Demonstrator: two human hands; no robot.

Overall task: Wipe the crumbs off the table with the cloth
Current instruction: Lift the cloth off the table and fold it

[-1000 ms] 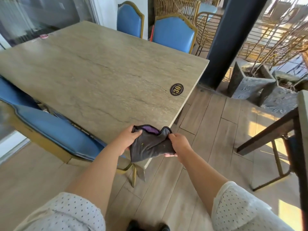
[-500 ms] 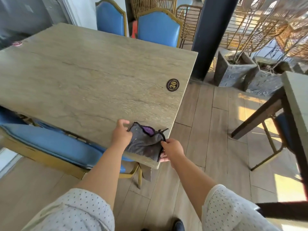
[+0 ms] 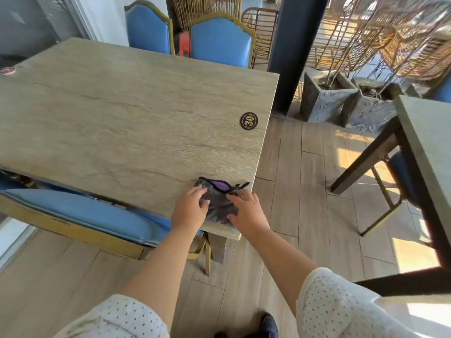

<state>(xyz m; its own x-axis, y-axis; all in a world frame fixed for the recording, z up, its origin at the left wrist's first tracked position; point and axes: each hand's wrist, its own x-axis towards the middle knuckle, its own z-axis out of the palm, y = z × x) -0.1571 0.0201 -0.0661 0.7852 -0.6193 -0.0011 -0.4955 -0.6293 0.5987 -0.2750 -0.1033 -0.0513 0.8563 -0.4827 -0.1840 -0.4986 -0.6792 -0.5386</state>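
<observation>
At the near right corner of the worktop point(image 3: 122, 123), the left hand point(image 3: 189, 211) and right hand point(image 3: 246, 212) lie released, fingers flat on the dark grey cloth point(image 3: 219, 206) (a purple patch shows at its far edge). Farther along the right edge sits a round disc point(image 3: 248, 121) marked 30. Blue chairs point(image 3: 220, 42) stand at the far edge.
</observation>
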